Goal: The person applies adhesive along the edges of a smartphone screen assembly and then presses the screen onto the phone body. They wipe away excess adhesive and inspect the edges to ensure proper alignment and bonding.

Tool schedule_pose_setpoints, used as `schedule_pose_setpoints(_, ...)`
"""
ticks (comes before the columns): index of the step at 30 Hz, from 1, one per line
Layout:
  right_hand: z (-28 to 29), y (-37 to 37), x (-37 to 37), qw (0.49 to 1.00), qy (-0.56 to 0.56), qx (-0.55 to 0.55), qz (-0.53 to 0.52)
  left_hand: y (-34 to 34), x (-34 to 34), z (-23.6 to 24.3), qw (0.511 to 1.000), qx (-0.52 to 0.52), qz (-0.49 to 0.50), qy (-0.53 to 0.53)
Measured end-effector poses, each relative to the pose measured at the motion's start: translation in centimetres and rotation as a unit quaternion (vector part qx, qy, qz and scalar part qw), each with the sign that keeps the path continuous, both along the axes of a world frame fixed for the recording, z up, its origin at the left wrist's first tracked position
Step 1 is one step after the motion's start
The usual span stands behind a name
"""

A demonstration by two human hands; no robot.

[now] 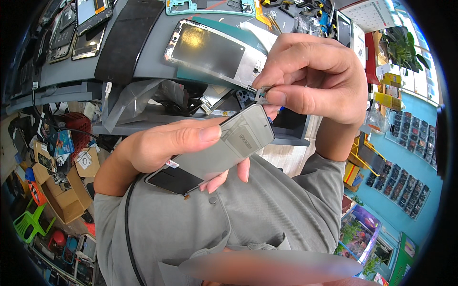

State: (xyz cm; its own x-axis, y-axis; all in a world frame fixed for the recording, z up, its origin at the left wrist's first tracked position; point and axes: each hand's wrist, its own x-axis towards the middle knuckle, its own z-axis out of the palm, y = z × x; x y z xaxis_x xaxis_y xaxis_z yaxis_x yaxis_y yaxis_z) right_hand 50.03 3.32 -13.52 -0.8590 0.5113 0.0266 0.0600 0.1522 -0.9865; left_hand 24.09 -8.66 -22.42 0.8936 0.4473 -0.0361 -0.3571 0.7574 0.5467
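Observation:
My left hand (162, 145) holds a grey phone back panel (224, 148) flat, thumb on top and fingers underneath. A black strip shows at the panel's near end. My right hand (312, 76) is above its far corner, thumb and forefinger pinched on a small metal part (262, 94) that sits just over the panel's upper edge. On the bench behind lies an opened phone frame with a dark plate (212, 50).
The grey bench (152, 62) carries a black mat (128, 38), several phone screens (76, 26) at the left and tools at the back. Clear plastic bags (138, 97) hang off its edge. Cardboard boxes (67, 190) and a green stool (28, 221) stand on the floor at left.

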Motion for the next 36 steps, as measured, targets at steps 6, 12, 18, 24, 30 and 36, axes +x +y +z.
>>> schedule_pose_setpoints(6,0.1,0.4,0.1,0.999,-0.001,0.040,0.030,-0.1,-0.1,-0.1,1.000,-0.001,-0.010,0.005)
schedule_pose_setpoints(12,0.2,0.2,0.0,0.998,0.007,0.046,0.031,0.1,0.0,0.4,1.000,0.001,-0.012,0.013)
schedule_pose_setpoints(18,0.1,0.1,0.1,0.999,0.009,0.038,0.024,0.0,0.1,0.3,1.000,0.002,-0.001,0.008)
schedule_pose_setpoints(24,0.2,0.7,0.1,0.997,0.004,0.052,0.049,0.0,0.1,0.2,1.000,0.005,0.000,0.006)
schedule_pose_setpoints(30,0.3,1.0,0.0,0.997,-0.007,0.049,0.062,0.1,0.0,0.2,1.000,0.004,-0.003,0.013)
schedule_pose_setpoints(36,0.5,1.7,-0.2,0.994,-0.012,0.049,0.101,0.3,-0.1,0.2,0.999,0.006,-0.024,0.023)
